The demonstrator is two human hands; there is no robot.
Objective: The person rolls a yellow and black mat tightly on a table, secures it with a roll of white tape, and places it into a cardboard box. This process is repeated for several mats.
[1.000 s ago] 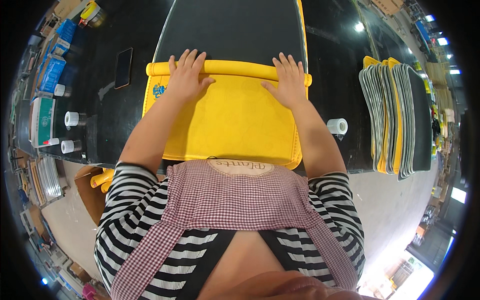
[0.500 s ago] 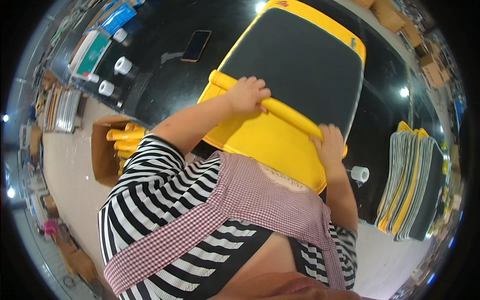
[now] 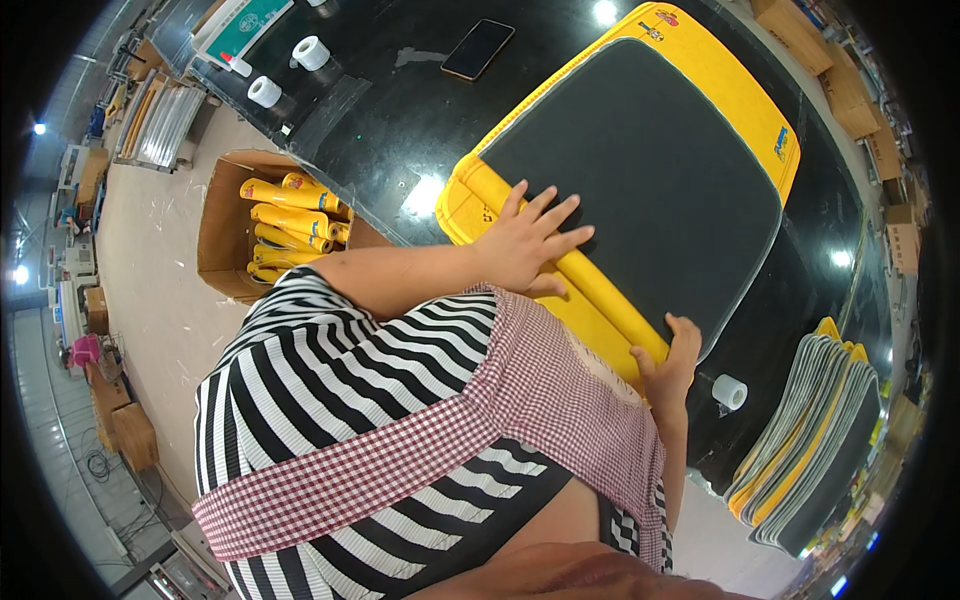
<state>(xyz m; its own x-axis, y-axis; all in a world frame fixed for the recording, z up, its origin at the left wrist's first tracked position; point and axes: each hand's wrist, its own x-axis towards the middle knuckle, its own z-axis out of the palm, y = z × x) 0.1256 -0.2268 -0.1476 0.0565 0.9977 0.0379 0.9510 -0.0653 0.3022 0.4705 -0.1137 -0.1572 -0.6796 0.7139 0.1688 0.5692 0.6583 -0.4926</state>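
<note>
A yellow mat (image 3: 465, 225) lies on the black table, with a dark grey panel (image 3: 650, 160) on its face. Across the mat runs a yellow roll (image 3: 610, 293), along the panel's near edge. My left hand (image 3: 525, 243) rests on the middle of this roll, palm down, its fingers spread onto the panel. Toward the roll's right end, my right hand (image 3: 672, 362) grips it, thumb on the near side and fingers on the far side. My apron hides part of the mat's near end.
A phone (image 3: 479, 49) lies beyond the mat. White tape rolls (image 3: 310, 53) stand at the left; another white roll (image 3: 729, 391) sits at the right, beside stacked grey and yellow mats (image 3: 805, 435). A cardboard box (image 3: 222, 225) on the floor holds several rolled yellow mats.
My left hand has loosened from around the roll, and its fingers are now spread. My right hand stays near the roll's right end. The whole view has shifted, and my body covers more of the mat.
</note>
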